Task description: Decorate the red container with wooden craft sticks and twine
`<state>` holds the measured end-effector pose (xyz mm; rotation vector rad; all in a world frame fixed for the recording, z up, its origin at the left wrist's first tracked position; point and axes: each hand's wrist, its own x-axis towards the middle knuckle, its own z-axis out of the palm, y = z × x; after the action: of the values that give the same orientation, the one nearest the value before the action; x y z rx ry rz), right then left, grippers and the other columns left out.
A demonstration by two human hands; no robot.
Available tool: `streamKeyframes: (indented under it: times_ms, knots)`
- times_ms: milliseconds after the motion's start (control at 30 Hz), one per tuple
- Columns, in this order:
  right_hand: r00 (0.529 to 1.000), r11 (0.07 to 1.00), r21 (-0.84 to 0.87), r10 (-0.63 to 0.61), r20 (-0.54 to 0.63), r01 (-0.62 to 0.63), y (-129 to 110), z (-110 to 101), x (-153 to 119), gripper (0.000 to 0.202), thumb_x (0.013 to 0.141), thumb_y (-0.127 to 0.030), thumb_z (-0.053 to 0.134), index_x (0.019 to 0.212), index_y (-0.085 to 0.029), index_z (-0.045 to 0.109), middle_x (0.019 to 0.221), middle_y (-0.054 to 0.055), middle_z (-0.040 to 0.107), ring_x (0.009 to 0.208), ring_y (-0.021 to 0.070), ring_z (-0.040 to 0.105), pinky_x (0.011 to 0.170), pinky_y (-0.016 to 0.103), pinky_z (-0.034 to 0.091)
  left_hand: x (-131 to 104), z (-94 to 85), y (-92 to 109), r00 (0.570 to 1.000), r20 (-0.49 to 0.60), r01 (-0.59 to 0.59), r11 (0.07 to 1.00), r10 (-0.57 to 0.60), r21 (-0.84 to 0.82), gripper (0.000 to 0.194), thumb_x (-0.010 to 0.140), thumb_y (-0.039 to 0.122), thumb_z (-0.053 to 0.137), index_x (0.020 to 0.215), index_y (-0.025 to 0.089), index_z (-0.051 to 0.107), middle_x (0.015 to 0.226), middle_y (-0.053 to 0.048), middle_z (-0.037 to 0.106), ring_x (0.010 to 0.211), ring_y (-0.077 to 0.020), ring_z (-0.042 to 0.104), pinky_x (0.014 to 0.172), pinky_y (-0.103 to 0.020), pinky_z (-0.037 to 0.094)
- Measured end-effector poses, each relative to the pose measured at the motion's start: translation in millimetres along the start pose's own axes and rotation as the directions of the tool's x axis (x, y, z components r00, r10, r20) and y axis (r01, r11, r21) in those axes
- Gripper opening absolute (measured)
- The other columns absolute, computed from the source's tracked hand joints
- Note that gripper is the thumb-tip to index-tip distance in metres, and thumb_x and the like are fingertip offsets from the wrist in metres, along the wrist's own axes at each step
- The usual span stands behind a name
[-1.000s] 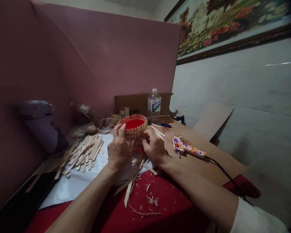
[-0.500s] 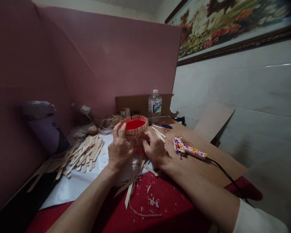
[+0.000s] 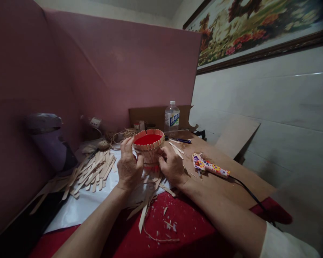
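Observation:
A round container with a red inside stands between my hands, its wall ringed by upright wooden craft sticks. My left hand grips its left side, fingers behind the wall and thumb near the front. On the right side, my right hand holds the wall with thumb and bent fingers close together; its fingertips are partly hidden. Beneath the container lie loose sticks and a strand of twine.
Left, a pile of craft sticks lies on a white sheet. A flower-patterned glue gun with a black cord rests on the brown board. Behind stand a plastic bottle and a twine bundle. Scraps dot the red cloth.
My left hand has shifted slightly left and down along the container, baring more of its stick-covered front. My right hand keeps nearly the same place.

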<state>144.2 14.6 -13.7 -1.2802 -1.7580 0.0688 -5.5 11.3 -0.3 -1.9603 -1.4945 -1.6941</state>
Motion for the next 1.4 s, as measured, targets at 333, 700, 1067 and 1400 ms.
streamKeyframes:
  times_ms: [333,700,1067,1400]
  knots:
    - [0.999,0.999,-0.031,-0.031,-0.015,0.031,-1.0,-1.6,0.8,0.01,0.083,-0.02,0.05,0.091,-0.021,0.057,0.084,0.002,0.071,0.077,0.0202,0.065,0.063,0.026,0.04,-2.2,0.0,0.3,0.984,0.171,-0.052,0.999,0.053,-0.007,0.062,0.07,0.009,0.053,0.129,0.022,0.04,0.138,-0.009,0.042,0.108,-0.0244,0.056,0.073,-0.032,0.052]
    - [0.995,0.995,-0.045,-0.089,0.052,0.091,1.7,0.2,3.6,0.015,0.083,-0.015,0.048,0.095,-0.02,0.055,0.084,0.004,0.07,0.075,0.0206,0.064,0.061,0.027,0.037,10.9,-0.9,-6.9,0.961,0.269,-0.059,0.998,0.061,-0.014,0.023,0.08,0.015,0.054,0.102,0.021,0.055,0.109,-0.004,0.056,0.078,-0.0155,0.058,0.069,-0.03,0.046]
    - [0.983,0.946,0.319,0.114,-0.142,-0.063,6.5,-1.1,8.8,0.013,0.087,-0.032,0.046,0.08,-0.022,0.047,0.069,0.0,0.055,0.064,0.0163,0.053,0.06,0.026,0.038,26.1,-10.0,-17.1,0.967,0.24,-0.022,0.967,0.084,-0.253,0.007,0.075,0.016,0.06,0.08,0.019,0.058,0.076,0.001,0.056,0.069,-0.0122,0.051,0.062,-0.024,0.041]
    - [0.972,0.883,0.467,0.145,-0.187,-0.042,7.8,3.5,6.6,0.012,0.089,-0.03,0.045,0.081,-0.021,0.046,0.074,0.0,0.052,0.069,0.0148,0.051,0.063,0.026,0.04,45.5,-41.5,14.6,0.854,0.19,0.512,0.718,-0.484,-0.473,0.04,0.055,0.03,0.075,0.091,0.014,0.068,0.055,0.005,0.055,0.043,-0.0083,0.044,0.039,-0.02,0.033]
